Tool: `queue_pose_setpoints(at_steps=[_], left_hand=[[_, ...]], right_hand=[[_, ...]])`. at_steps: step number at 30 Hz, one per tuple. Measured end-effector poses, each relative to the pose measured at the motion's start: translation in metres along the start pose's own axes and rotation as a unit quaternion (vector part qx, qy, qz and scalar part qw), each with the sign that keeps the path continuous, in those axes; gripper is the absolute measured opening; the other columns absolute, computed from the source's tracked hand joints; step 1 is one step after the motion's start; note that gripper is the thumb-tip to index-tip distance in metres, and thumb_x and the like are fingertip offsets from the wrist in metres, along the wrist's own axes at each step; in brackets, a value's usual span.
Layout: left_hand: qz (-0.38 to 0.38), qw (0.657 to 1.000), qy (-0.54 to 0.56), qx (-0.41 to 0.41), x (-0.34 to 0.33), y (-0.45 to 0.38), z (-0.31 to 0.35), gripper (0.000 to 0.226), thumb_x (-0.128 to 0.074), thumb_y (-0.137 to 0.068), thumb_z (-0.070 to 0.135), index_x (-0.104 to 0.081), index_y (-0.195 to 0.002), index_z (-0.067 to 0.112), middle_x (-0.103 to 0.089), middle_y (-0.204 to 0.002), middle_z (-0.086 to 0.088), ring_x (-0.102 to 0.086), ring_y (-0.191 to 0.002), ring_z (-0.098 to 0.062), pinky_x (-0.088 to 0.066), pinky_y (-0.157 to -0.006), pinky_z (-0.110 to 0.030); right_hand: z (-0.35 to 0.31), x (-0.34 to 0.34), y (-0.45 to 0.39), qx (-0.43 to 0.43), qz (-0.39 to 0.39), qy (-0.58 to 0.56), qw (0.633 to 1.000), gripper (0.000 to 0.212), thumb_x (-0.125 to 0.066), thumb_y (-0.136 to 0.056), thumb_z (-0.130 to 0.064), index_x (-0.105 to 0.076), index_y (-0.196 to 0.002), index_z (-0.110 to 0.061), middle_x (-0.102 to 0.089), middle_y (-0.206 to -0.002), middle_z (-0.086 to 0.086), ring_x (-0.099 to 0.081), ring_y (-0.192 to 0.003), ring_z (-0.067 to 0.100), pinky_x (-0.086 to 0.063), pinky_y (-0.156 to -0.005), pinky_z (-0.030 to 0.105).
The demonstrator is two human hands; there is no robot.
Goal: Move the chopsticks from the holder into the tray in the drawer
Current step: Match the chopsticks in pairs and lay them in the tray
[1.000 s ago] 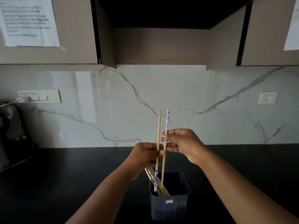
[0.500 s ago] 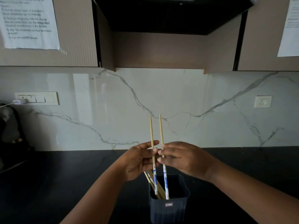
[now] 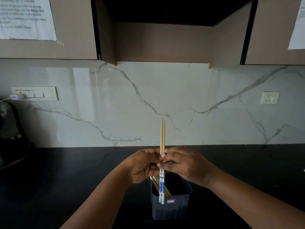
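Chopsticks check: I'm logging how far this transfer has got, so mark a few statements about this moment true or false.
1. Both hands hold a pair of chopsticks upright. True: the left hand and the right hand meet around its middle.
2. The pair's blue-patterned ends point up. False: they point down, in front of the holder; the plain wooden ends point up.
3. The holder is empty. False: more chopsticks lean inside it.
4. The holder stands on a dark counter. True.
5. The drawer with the tray is visible. False: it is not in view.
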State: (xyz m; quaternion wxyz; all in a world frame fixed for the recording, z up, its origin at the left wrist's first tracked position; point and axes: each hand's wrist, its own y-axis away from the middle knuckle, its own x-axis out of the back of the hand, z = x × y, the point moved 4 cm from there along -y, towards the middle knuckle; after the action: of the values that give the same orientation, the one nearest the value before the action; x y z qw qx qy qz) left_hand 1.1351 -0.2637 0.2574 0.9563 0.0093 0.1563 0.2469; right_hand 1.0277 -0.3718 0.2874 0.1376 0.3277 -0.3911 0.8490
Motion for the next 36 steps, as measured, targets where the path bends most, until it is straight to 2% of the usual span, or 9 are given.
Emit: queue_pose_setpoints(at_steps=[6, 9, 12, 15, 21, 24, 28, 32, 36], left_hand=[[0.057, 0.998, 0.004, -0.020, 0.011, -0.005, -0.010, 0.024, -0.071, -0.072, 0.010, -0.075, -0.096, 0.006, -0.073, -0.094, -0.016, -0.072, -0.083, -0.025, -0.057, -0.083, -0.039], [0.084, 0.996, -0.022, -0.026, 0.014, -0.008, -0.016, 0.020, -0.068, -0.081, 0.008, -0.070, -0.101, 0.006, -0.074, -0.094, -0.013, -0.072, -0.085, -0.025, -0.058, -0.082, -0.039], [0.075, 0.992, -0.105, -0.016, 0.008, -0.007, -0.021, 0.014, -0.066, -0.086, 0.008, -0.073, -0.099, 0.007, -0.075, -0.096, -0.013, -0.073, -0.087, -0.023, -0.060, -0.076, -0.033], [0.067, 0.979, -0.194, -0.003, 0.002, -0.004, -0.029, 0.012, -0.067, -0.086, 0.007, -0.072, -0.096, 0.003, -0.074, -0.095, -0.017, -0.073, -0.083, -0.019, -0.058, -0.066, -0.025], [0.037, 0.974, -0.223, 0.011, 0.021, -0.001, -0.056, 0.013, -0.064, -0.090, 0.011, -0.071, -0.099, 0.005, -0.073, -0.103, -0.019, -0.071, -0.093, -0.026, -0.059, -0.077, -0.027], [0.178, 0.964, -0.189, -0.060, 0.068, 0.003, -0.072, 0.011, -0.065, -0.090, 0.017, -0.072, -0.095, 0.012, -0.075, -0.091, -0.012, -0.073, -0.082, -0.023, -0.056, -0.075, -0.031], [0.362, 0.819, -0.434, -0.103, 0.122, 0.010, -0.113, 0.023, -0.059, -0.091, 0.037, -0.072, -0.096, 0.019, -0.071, -0.091, -0.006, -0.066, -0.086, -0.020, -0.046, -0.078, -0.028], [0.238, 0.735, -0.634, 0.040, 0.134, -0.007, -0.178, 0.055, -0.047, -0.095, 0.047, -0.047, -0.139, 0.015, -0.042, -0.149, -0.014, -0.032, -0.140, -0.035, -0.024, -0.114, -0.046], [0.202, 0.669, -0.706, 0.114, 0.136, -0.013, -0.223, 0.073, -0.027, -0.095, 0.062, -0.014, -0.153, 0.020, -0.006, -0.163, -0.007, 0.005, -0.149, -0.028, 0.004, -0.119, -0.047]], right_hand=[[0.013, -0.007, 0.013, -0.228, 0.087, -0.187, 0.951, 0.035, -0.068, -0.083, 0.004, -0.071, -0.112, -0.014, -0.071, -0.091, 0.003, -0.066, -0.077, 0.011, -0.057, -0.065, 0.026], [0.026, -0.018, 0.024, -0.515, 0.132, -0.366, 0.764, 0.029, -0.072, -0.085, -0.012, -0.068, -0.109, -0.027, -0.071, -0.092, -0.006, -0.067, -0.086, 0.005, -0.056, -0.077, 0.025], [0.020, -0.041, 0.029, -0.627, 0.012, -0.543, 0.558, 0.026, -0.074, -0.083, -0.023, -0.069, -0.108, -0.014, -0.075, -0.094, 0.004, -0.072, -0.087, 0.018, -0.058, -0.076, 0.031], [0.001, -0.051, 0.029, -0.632, 0.018, -0.609, 0.478, 0.017, -0.074, -0.082, -0.015, -0.073, -0.095, -0.004, -0.074, -0.078, 0.009, -0.071, -0.068, 0.018, -0.059, -0.064, 0.029], [-0.023, -0.057, 0.056, -0.638, 0.085, -0.585, 0.494, 0.004, -0.070, -0.084, -0.007, -0.073, -0.086, -0.010, -0.075, -0.083, 0.012, -0.073, -0.078, 0.020, -0.059, -0.076, 0.030], [-0.045, -0.063, 0.088, -0.616, 0.050, -0.578, 0.532, 0.009, -0.072, -0.083, -0.007, -0.077, -0.085, -0.014, -0.077, -0.088, 0.010, -0.073, -0.083, 0.021, -0.060, -0.070, 0.028], [-0.099, -0.105, 0.148, -0.582, -0.169, -0.489, 0.628, 0.008, -0.075, -0.081, -0.015, -0.078, -0.084, -0.022, -0.077, -0.085, 0.008, -0.072, -0.083, 0.021, -0.057, -0.076, 0.035], [-0.140, -0.150, 0.197, -0.510, -0.362, -0.446, 0.640, 0.012, -0.068, -0.085, -0.029, -0.072, -0.074, -0.024, -0.066, -0.064, 0.004, -0.055, -0.056, 0.009, -0.043, -0.057, 0.027], [-0.163, -0.185, 0.220, -0.458, -0.447, -0.437, 0.632, 0.019, -0.061, -0.086, -0.025, -0.064, -0.067, -0.022, -0.051, -0.053, -0.010, -0.047, -0.045, 0.002, -0.034, -0.049, 0.024]])
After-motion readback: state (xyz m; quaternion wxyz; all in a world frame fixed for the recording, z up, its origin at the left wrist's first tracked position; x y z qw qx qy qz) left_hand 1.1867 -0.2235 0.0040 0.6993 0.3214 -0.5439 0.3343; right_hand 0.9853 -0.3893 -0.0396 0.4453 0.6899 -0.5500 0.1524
